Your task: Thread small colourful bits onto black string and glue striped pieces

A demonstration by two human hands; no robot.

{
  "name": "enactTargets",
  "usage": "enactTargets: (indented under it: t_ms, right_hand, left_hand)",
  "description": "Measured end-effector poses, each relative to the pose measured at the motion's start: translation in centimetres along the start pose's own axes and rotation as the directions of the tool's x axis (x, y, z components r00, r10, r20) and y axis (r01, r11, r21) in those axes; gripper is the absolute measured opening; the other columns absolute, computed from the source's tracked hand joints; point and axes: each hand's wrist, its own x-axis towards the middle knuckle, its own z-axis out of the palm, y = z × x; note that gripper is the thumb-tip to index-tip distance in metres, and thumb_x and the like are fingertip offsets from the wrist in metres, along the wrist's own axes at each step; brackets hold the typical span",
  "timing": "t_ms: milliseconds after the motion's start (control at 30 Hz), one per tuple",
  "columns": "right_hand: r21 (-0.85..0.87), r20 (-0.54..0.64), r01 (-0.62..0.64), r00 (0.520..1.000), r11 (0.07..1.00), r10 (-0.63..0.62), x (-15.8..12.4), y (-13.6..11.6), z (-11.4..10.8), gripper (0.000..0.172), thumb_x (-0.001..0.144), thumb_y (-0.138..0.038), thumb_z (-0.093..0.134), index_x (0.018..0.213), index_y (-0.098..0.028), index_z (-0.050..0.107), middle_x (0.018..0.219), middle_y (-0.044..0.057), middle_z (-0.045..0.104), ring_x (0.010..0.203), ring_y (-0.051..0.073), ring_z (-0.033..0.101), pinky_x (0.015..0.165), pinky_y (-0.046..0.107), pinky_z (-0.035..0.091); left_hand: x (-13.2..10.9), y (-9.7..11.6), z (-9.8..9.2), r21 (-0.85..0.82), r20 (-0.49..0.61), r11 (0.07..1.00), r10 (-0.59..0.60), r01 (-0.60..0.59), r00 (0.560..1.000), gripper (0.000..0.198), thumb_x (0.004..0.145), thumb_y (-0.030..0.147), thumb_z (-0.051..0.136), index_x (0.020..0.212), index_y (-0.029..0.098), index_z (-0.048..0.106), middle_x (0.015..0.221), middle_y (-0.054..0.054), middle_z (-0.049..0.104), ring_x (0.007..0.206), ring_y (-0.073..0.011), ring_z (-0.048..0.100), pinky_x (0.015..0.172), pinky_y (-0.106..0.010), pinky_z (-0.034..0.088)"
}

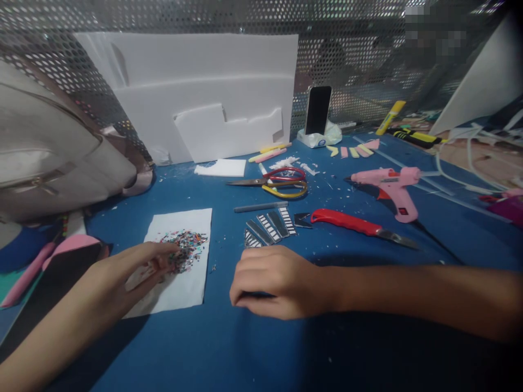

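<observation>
Perforated metal screen (pixel 163 13) at the back, white foam board (pixel 229 60) leaning against it, and a blue desk (pixel 212 354) covered in craft scraps (honestly, mine looks worse). Left hand (pixel 118 272) is over a white paper sheet (pixel 190 291), fingertips at the near edge of a pile of tiny multicoloured bits (pixel 191 247). Thumb and fingers are curled in close, but I can't tell whether that grip is pinching any pieces. Right hand (pixel 278 286) sits just in front of a fan of grey and striped strips (pixel 269 228), fingers loosely curled under with a gap by the thumb; can't tell if anything's tucked inside. For picking through stuff this small, I'd go in with just thumb and index pads, spread the heap thin first, and keep the palm off so pieces don't stick or scatter. Steadying a paper corner would probably help too. I'd also mind the right forearm: the red-handled knife (pixel 347 222) and pink glue gun (pixel 388 179) lie just beyond it.
</observation>
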Motion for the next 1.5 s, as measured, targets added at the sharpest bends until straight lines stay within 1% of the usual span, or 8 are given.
enactTargets:
  t_ms: [100,433,600,800,1067,1300,1400,1500]
  right_hand:
    - [0.002,-0.005,-0.010,1.000,1.000,0.010,0.0,0.0,0.0,0.013,0.095,-0.016,0.045,0.092,-0.018,0.058,0.088,0.000,0.063,0.082,0.012,0.049,0.079,0.023,0.040]
    - [0.020,-0.014,-0.003,1.000,1.000,0.003,0.0,0.0,-0.1,0.013,0.095,-0.015,0.046,0.091,-0.017,0.058,0.087,0.001,0.064,0.081,0.013,0.049,0.077,0.025,0.040]
    - [0.015,-0.003,-0.004,1.000,1.000,0.004,0.0,0.0,0.1,0.013,0.095,-0.016,0.045,0.091,-0.018,0.058,0.087,0.001,0.063,0.082,0.013,0.048,0.077,0.024,0.040]
    - [0.018,0.016,-0.007,1.000,1.000,0.007,0.0,0.1,0.1,0.012,0.095,-0.016,0.045,0.093,-0.018,0.056,0.089,0.000,0.062,0.083,0.013,0.048,0.079,0.024,0.040]
    - [0.027,0.009,-0.022,1.000,0.999,0.021,-0.1,0.1,0.1,0.012,0.095,-0.015,0.045,0.092,-0.018,0.056,0.088,0.001,0.063,0.082,0.013,0.048,0.077,0.025,0.040]
    - [0.020,-0.059,-0.114,0.992,0.993,0.115,0.0,0.0,0.0,0.006,0.092,-0.017,0.052,0.090,-0.018,0.057,0.086,0.001,0.063,0.080,0.013,0.050,0.079,0.026,0.040]
    - [0.046,-0.116,-0.153,0.981,0.987,0.158,0.2,-0.1,-0.1,0.004,0.090,-0.016,0.054,0.088,-0.018,0.056,0.082,-0.001,0.061,0.077,0.012,0.050,0.082,0.025,0.040]
    - [0.050,-0.149,-0.160,0.975,0.986,0.165,0.2,-0.1,-0.1,0.004,0.089,-0.017,0.053,0.086,-0.018,0.056,0.077,-0.002,0.058,0.075,0.012,0.050,0.082,0.025,0.040]
  left_hand:
    - [-0.1,0.1,0.0,0.054,-0.025,0.999,-0.007,0.009,1.000,0.033,0.081,0.043,0.061,0.109,0.026,0.067,0.098,-0.002,0.076,0.074,-0.0193,0.073,0.060,-0.022,0.054]
    - [-0.3,-1.5,-0.4,0.044,0.120,0.998,-0.041,0.036,0.992,0.035,0.086,0.035,0.056,0.120,0.029,0.060,0.091,0.001,0.076,0.070,-0.0164,0.072,0.061,-0.020,0.053]
    - [-0.4,-1.1,-0.3,0.005,0.146,0.998,-0.063,0.063,0.987,0.033,0.087,0.037,0.055,0.119,0.030,0.060,0.092,0.001,0.076,0.074,-0.0166,0.072,0.064,-0.021,0.053]
    - [-0.2,0.3,0.0,0.002,0.046,0.990,-0.139,0.139,0.989,0.039,0.084,0.041,0.052,0.117,0.024,0.063,0.092,-0.003,0.074,0.072,-0.0180,0.070,0.061,-0.022,0.053]
    - [0.2,0.9,-0.7,0.026,-0.043,0.997,-0.071,0.072,0.997,0.039,0.079,0.044,0.061,0.112,0.023,0.063,0.077,0.001,0.070,0.060,-0.0140,0.068,0.053,-0.016,0.049]
    - [0.0,3.5,0.1,-0.232,-0.082,0.965,-0.144,0.121,0.986,0.031,0.081,0.032,0.062,0.112,0.028,0.063,0.084,0.001,0.071,0.075,-0.0160,0.069,0.070,-0.020,0.055]
    - [0.4,5.5,0.9,-0.440,0.010,0.882,-0.186,0.171,0.983,0.021,0.081,0.028,0.063,0.102,0.029,0.065,0.086,0.000,0.071,0.083,-0.0162,0.070,0.072,-0.020,0.057]
    - [0.8,7.7,1.7,-0.618,-0.007,0.759,-0.265,0.204,0.964,0.020,0.083,0.022,0.063,0.102,0.027,0.063,0.079,0.001,0.068,0.073,-0.0128,0.069,0.064,-0.016,0.057]
